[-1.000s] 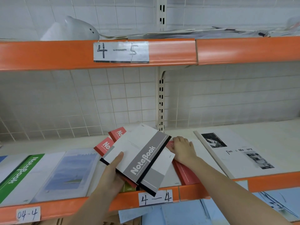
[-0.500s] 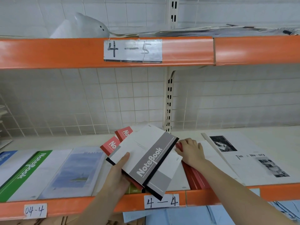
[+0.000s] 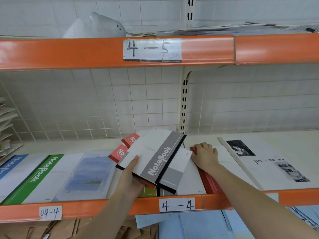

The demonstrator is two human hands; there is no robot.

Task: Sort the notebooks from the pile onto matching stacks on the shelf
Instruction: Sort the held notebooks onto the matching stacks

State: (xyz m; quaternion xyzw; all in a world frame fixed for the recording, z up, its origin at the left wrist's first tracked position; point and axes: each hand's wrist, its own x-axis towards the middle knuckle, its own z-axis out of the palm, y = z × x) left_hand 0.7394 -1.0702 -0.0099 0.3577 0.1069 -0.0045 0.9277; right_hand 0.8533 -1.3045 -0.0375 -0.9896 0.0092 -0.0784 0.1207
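Note:
My left hand (image 3: 129,176) grips a fan of notebooks tilted above the shelf: on top a white and grey notebook (image 3: 155,157) with a black spine, and two red notebooks (image 3: 120,151) poking out behind it. The thumb lies on the top cover. My right hand (image 3: 205,155) rests with curled fingers on the far end of a red notebook stack (image 3: 209,183), to the right of another grey and white notebook (image 3: 189,178). Flat stacks lie to the left: a green notebook (image 3: 39,173), a blue one (image 3: 12,165) and a pale landscape-cover one (image 3: 89,175).
A large white book with black photos (image 3: 269,163) lies at the right. The orange shelf lip (image 3: 103,209) carries labels 04-4 and 4-4. An upper orange shelf (image 3: 69,52) overhangs with papers on it. Blue and brown notebooks sit on the shelf below.
The view has shifted, so everything sits further right in frame. My left hand keeps the same fan of notebooks. My right hand stays on the red stack.

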